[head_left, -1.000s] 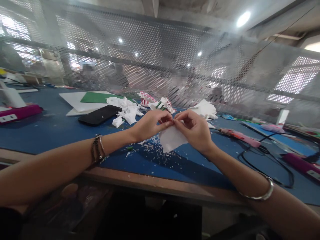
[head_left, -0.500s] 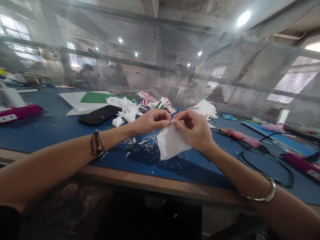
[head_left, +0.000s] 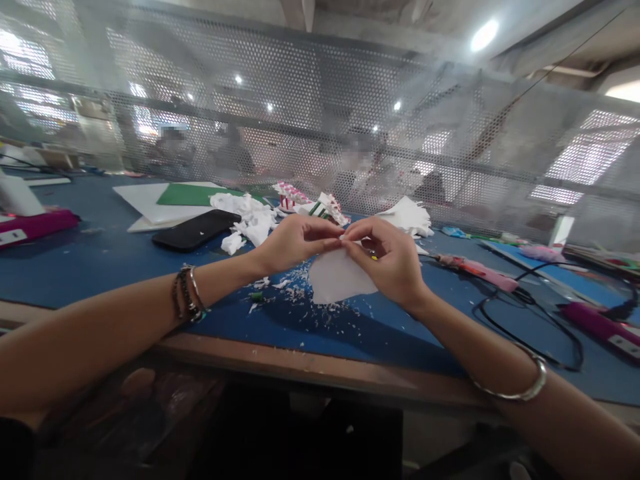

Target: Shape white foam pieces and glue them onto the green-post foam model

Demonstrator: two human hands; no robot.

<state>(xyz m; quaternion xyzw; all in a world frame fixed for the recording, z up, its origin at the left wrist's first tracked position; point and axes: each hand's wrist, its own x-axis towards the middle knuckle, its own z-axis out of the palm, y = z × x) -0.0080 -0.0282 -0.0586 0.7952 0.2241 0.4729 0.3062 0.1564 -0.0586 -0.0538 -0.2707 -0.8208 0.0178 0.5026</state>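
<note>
Between my two hands hangs a thin white sheet (head_left: 340, 279), paper or foam by its look, its top edge pinched. My left hand (head_left: 295, 243) closes thumb and forefinger on that edge. Right beside it, fingertips almost touching, my right hand (head_left: 390, 257) pinches the same edge. A tiny yellow bit shows near the right fingers. Below the sheet, white scraps (head_left: 325, 317) are strewn over the blue tabletop (head_left: 225, 320). A small green piece (head_left: 256, 297) lies among them.
Behind my left hand are crumpled white pieces (head_left: 253, 217), a black phone (head_left: 196, 230) and a green sheet (head_left: 185, 194). White sheets (head_left: 407, 215) lie behind my right hand. A pink glue gun (head_left: 480, 270) with a black cable and a purple power strip (head_left: 600, 327) sit to the right.
The sheet's lower edge has swung up and away from me, so it looks shorter. Both hands keep their pinch at its top edge, with only slight finger movement.
</note>
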